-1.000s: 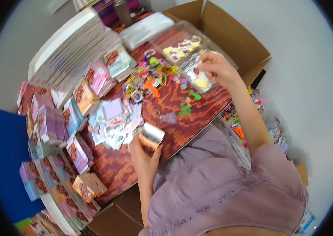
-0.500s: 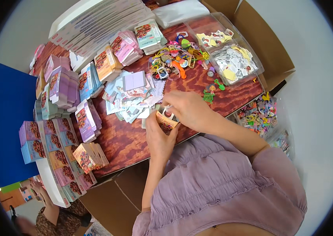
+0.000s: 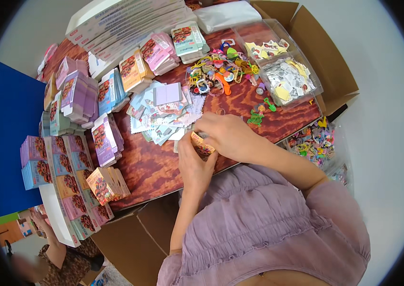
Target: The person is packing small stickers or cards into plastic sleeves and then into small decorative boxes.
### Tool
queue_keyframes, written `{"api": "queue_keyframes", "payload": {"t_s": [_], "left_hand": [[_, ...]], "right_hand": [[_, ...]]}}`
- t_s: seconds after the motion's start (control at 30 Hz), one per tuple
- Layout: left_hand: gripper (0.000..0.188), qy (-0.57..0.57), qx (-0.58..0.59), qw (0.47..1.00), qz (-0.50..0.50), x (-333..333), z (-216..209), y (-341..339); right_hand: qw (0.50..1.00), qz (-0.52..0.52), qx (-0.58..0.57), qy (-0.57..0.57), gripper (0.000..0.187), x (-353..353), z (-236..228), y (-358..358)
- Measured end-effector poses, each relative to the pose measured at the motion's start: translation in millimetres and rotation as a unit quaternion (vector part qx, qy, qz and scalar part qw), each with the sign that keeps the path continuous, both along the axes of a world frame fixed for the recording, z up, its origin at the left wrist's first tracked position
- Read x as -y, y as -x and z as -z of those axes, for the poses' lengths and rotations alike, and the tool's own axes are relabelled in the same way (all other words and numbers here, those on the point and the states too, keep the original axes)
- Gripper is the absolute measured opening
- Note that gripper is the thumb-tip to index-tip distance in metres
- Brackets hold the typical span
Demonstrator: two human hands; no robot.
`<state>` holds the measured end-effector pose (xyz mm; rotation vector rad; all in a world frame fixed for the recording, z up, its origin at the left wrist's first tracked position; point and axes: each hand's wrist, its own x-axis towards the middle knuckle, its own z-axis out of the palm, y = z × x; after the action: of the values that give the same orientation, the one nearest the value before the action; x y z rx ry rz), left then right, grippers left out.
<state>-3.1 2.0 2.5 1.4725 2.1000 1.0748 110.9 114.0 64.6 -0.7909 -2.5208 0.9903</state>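
Note:
Close to the table's front edge, my left hand (image 3: 193, 164) grips a small orange card box (image 3: 203, 147), thumb on one side and fingers on the other. My right hand (image 3: 228, 136) bends over the top of that box with its fingers drawn together. Whatever those fingertips hold is hidden behind the hand and the box. Just beyond both hands lies a loose pile of pale printed cards with wavy edges (image 3: 152, 125). Right of my right hand are a green trinket (image 3: 255, 117) and a small green toy shovel (image 3: 269, 104).
Stacks of flat purple boxes (image 3: 105, 138) and blue boxes (image 3: 111, 90) line the left. A filled display tray (image 3: 71, 183) stands at the left edge. Farther back lie colourful trinkets (image 3: 218, 71) and a clear divided bin (image 3: 314, 81). Another person's arm (image 3: 51, 238) shows lower left.
The white looped piece that showed between my right fingers and the box is out of sight. My right hand has come lower over the box. The view has shifted slightly.

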Motion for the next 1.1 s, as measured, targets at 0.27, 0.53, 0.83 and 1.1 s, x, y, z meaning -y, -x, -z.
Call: {"api": "queue_keyframes", "payload": {"t_s": [0.27, 0.53, 0.83, 1.1], "left_hand": [[0.085, 0.003, 0.049, 0.997, -0.063, 0, -10, -4], [0.086, -0.033, 0.052, 0.996, -0.056, -1, -4, -6], [0.082, -0.069, -0.02, 0.997, -0.041, 0, 1, -9], [0.076, -0.044, 0.048, 0.998, -0.017, 8, -3, -6]], "right_hand": [[0.989, 0.047, -0.137, -0.029, 0.028, 6, -11, -12], [0.964, 0.104, -0.173, 0.176, 0.014, 17, 14, -21], [0.976, 0.08, -0.2, 0.013, 0.009, 17, 21, -21], [0.985, 0.085, -0.134, 0.067, 0.013, 19, 15, -26]]}}
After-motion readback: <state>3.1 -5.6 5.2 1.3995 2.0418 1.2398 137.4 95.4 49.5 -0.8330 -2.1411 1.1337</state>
